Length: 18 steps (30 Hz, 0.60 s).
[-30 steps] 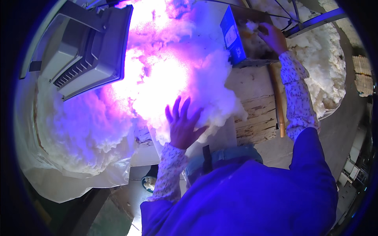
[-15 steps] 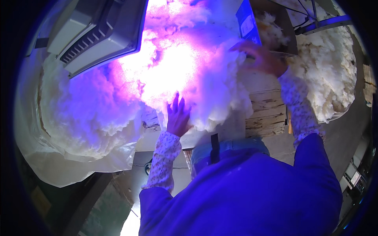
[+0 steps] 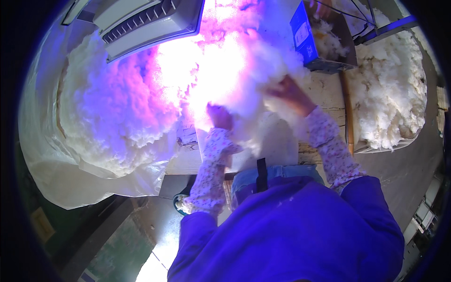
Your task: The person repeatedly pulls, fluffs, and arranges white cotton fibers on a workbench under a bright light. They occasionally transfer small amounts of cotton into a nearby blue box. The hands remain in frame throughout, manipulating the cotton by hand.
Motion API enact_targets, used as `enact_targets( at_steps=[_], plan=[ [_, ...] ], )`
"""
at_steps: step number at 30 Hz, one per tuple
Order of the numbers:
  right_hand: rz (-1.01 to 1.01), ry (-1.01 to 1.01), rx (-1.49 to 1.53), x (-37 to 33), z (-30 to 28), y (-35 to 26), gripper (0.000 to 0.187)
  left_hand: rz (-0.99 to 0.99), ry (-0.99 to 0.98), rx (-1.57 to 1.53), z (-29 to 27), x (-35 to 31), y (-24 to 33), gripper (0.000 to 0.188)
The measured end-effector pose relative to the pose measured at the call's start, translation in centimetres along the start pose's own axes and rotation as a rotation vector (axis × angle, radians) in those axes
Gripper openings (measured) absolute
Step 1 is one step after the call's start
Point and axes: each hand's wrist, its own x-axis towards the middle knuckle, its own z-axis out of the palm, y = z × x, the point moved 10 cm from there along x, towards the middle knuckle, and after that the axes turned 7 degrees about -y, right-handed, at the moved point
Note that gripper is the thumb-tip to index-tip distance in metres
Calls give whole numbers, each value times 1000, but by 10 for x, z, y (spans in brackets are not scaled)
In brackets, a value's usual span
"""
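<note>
A: What takes up the most room?

B: The big white sack (image 3: 70,174) on the person's left, heaped with raw cotton (image 3: 117,113). Its rim sags down past the table edge (image 3: 188,164). A second heap of cotton (image 3: 390,94) sits on the right, just beyond a wooden handle (image 3: 347,113) lying along that side of the table.

A: Any open room to move?

B: Little on the table. A grey lamp housing (image 3: 141,19) hangs over the far left, and a blue box (image 3: 305,37) stands at the far right. Grey floor (image 3: 404,174) lies open to the right of the person.

A: And the cotton being worked?

B: A fluffy white clump (image 3: 253,80) in the middle of the table, washed out by bright pinkish light, so its far edge cannot be told apart from the pile.

A: The hands?

B: The left hand (image 3: 220,116) presses into the clump's near edge, fingers buried; whether they are spread I cannot tell. The right hand (image 3: 289,91) has its fingers closed on a tuft of the clump. Both sleeves are flowered.
</note>
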Motion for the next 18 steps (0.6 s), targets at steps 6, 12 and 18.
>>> enact_targets(
  at_steps=[6, 12, 18],
  plan=[
    [139, 207, 59, 0, -7, 17, 33, -127, 10, -74, 24, 7, -28, 31],
    [319, 365, 69, 6, -83, 70, 25, -390, 34, -424, -5, -14, -37, 34],
    [445, 553, -46, -24, -111, 118, 32, -413, -14, -373, 0, -28, -24, 38]
  ],
)
